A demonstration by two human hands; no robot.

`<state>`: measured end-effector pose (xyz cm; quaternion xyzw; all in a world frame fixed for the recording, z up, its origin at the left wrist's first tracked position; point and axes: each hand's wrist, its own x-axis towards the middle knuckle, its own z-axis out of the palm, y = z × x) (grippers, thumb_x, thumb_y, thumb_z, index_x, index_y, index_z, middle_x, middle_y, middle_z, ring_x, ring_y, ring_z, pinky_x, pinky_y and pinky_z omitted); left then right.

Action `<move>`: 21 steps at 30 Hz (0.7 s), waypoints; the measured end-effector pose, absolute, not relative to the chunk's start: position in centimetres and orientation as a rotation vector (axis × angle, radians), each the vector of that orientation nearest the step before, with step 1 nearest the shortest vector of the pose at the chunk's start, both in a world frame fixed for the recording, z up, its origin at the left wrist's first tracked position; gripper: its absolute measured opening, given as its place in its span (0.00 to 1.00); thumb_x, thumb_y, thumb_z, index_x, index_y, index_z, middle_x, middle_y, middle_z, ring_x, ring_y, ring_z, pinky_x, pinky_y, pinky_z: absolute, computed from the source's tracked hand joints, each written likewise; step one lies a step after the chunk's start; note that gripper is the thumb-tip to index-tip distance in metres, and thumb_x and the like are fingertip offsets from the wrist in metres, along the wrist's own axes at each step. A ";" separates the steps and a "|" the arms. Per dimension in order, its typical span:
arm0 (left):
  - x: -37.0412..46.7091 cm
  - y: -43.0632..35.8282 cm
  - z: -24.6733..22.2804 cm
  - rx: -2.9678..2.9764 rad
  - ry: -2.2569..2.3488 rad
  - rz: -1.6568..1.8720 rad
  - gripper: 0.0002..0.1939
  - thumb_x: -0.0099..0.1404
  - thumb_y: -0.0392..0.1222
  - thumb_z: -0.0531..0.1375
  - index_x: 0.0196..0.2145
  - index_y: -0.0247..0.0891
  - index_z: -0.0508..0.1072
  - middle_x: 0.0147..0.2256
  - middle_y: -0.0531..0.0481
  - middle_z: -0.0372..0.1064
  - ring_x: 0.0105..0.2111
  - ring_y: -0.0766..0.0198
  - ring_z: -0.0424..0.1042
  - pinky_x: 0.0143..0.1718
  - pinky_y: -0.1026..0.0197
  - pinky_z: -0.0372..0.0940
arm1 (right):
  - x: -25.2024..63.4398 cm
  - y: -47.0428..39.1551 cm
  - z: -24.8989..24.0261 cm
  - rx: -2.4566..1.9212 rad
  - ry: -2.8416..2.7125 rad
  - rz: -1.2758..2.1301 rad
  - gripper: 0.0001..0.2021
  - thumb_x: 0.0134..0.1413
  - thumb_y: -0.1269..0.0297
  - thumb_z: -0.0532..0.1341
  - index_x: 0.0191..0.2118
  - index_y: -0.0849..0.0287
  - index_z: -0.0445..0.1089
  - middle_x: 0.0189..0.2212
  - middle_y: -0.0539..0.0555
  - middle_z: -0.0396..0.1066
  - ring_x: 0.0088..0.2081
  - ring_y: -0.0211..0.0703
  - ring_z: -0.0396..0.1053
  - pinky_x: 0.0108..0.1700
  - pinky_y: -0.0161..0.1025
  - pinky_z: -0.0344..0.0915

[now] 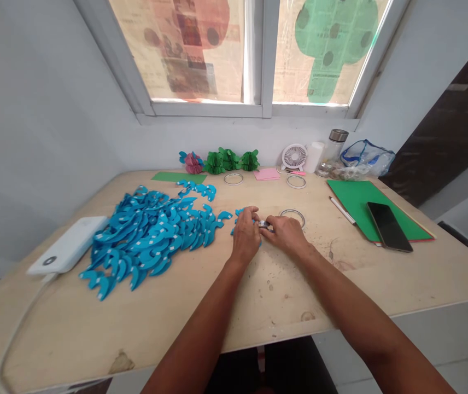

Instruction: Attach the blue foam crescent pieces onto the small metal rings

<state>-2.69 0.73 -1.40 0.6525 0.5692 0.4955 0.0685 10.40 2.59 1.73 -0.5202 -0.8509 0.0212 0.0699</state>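
Both of my hands meet at the middle of the table, fingertips close together. My left hand (246, 234) is closed, its fingers bent at a small white and dark item (263, 223) too small to name. From the other side, my right hand (288, 234) pinches at the same item. Blue curved pieces (238, 212) show around and behind the left fingers; how they touch the hand is partly hidden. To the left lies a large heap of blue curved pieces (156, 230), many with small white squares on them. A silver ring (303, 218) lies just behind my right hand.
At left is a white power bank (70, 245) with a cable. At right, a phone (390, 227) and white pen (343, 210) lie on and by green sheets (359, 200). Along the wall stand green paper shapes (228, 160), a small fan (294, 157) and a bottle (333, 153).
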 end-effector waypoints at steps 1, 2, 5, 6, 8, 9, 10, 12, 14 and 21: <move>-2.7 0.8 -1.4 1.969 1.719 1.478 0.19 0.53 0.26 0.49 0.43 0.38 0.60 0.33 0.48 0.66 0.38 0.59 0.67 0.40 0.57 0.63 | 10.4 2.6 1.7 -1.568 -2.560 0.058 0.18 0.58 0.50 0.49 0.39 0.56 0.69 0.36 0.56 0.74 0.37 0.45 0.70 0.32 0.36 0.53; -2.8 0.8 -1.3 1.975 1.726 1.461 0.19 0.53 0.26 0.49 0.43 0.37 0.61 0.33 0.48 0.66 0.38 0.59 0.67 0.40 0.57 0.63 | 10.3 2.6 1.6 -1.569 -2.562 0.055 0.18 0.57 0.50 0.49 0.39 0.56 0.69 0.36 0.56 0.74 0.37 0.46 0.70 0.32 0.36 0.54; -2.8 0.7 -1.2 2.008 1.749 1.404 0.19 0.52 0.26 0.49 0.43 0.37 0.61 0.32 0.47 0.66 0.37 0.58 0.66 0.39 0.56 0.63 | 10.2 2.5 1.6 -1.575 -2.573 0.060 0.18 0.58 0.51 0.49 0.39 0.56 0.69 0.36 0.56 0.74 0.38 0.46 0.70 0.33 0.36 0.55; -2.8 0.7 -1.1 2.019 1.760 1.388 0.19 0.52 0.26 0.49 0.43 0.37 0.61 0.32 0.47 0.66 0.37 0.58 0.66 0.39 0.56 0.63 | 10.2 2.5 1.7 -1.580 -2.578 0.065 0.18 0.58 0.51 0.49 0.40 0.57 0.69 0.37 0.57 0.74 0.38 0.46 0.70 0.33 0.36 0.55; -2.9 0.6 -1.0 2.035 1.779 1.365 0.20 0.52 0.26 0.49 0.43 0.37 0.62 0.32 0.47 0.66 0.36 0.57 0.66 0.39 0.56 0.62 | 10.1 2.5 1.8 -1.592 -2.589 0.076 0.18 0.58 0.51 0.50 0.41 0.57 0.69 0.38 0.57 0.74 0.39 0.46 0.70 0.34 0.37 0.56; -2.9 0.6 -1.0 2.041 1.788 1.355 0.20 0.52 0.25 0.49 0.43 0.37 0.62 0.32 0.47 0.66 0.36 0.57 0.66 0.39 0.55 0.62 | 10.1 2.5 1.8 -1.598 -2.591 0.080 0.18 0.58 0.51 0.50 0.41 0.57 0.69 0.39 0.58 0.74 0.40 0.47 0.70 0.35 0.37 0.56; -2.9 0.6 -0.9 2.044 1.798 1.344 0.20 0.51 0.25 0.49 0.43 0.38 0.62 0.32 0.47 0.66 0.36 0.57 0.66 0.38 0.55 0.62 | 10.1 2.4 1.8 -1.598 -2.592 0.080 0.18 0.58 0.51 0.50 0.41 0.57 0.69 0.39 0.58 0.74 0.40 0.47 0.70 0.35 0.37 0.56; -2.9 0.6 -0.9 2.052 1.811 1.324 0.21 0.50 0.24 0.50 0.42 0.38 0.62 0.32 0.47 0.66 0.36 0.57 0.66 0.38 0.55 0.62 | 10.1 2.4 1.9 -1.588 -2.590 0.073 0.18 0.58 0.51 0.49 0.42 0.56 0.69 0.39 0.57 0.74 0.40 0.47 0.70 0.35 0.37 0.56; -2.9 0.6 -0.9 2.057 1.817 1.317 0.22 0.49 0.24 0.50 0.42 0.38 0.62 0.32 0.47 0.66 0.36 0.56 0.66 0.38 0.55 0.62 | 10.1 2.4 1.9 -1.591 -2.589 0.065 0.18 0.58 0.50 0.49 0.42 0.56 0.69 0.39 0.57 0.74 0.40 0.47 0.70 0.35 0.37 0.57; -2.9 0.7 -1.2 2.079 1.807 1.321 0.21 0.50 0.24 0.50 0.42 0.38 0.62 0.32 0.47 0.66 0.36 0.56 0.66 0.38 0.56 0.62 | 10.0 2.4 1.8 -1.614 -2.586 0.042 0.18 0.58 0.51 0.49 0.41 0.57 0.69 0.38 0.57 0.74 0.40 0.46 0.70 0.35 0.36 0.57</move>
